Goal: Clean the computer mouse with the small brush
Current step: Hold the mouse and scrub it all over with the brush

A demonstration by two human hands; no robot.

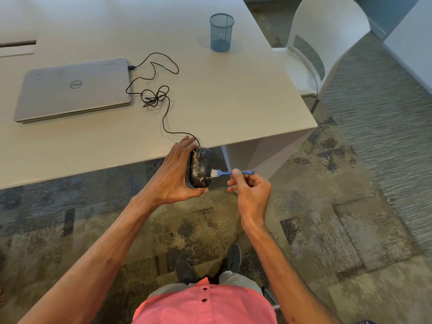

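Note:
A black wired computer mouse [200,168], speckled with pale dirt, is held in the air just off the table's near edge. My left hand [171,176] grips it from the left side, fingers over its front and thumb under its rear. My right hand [251,192] pinches the handle of a small blue brush [231,173]. The brush's white bristles touch the mouse's right side. The mouse's black cable [163,113] runs back over the table in loops.
A closed grey laptop [74,90] lies on the white table [233,101], with the cable plugged into its right side. A blue mesh pen cup [221,32] stands further back. A white chair [327,43] sits at the table's right corner. Patterned carpet lies below.

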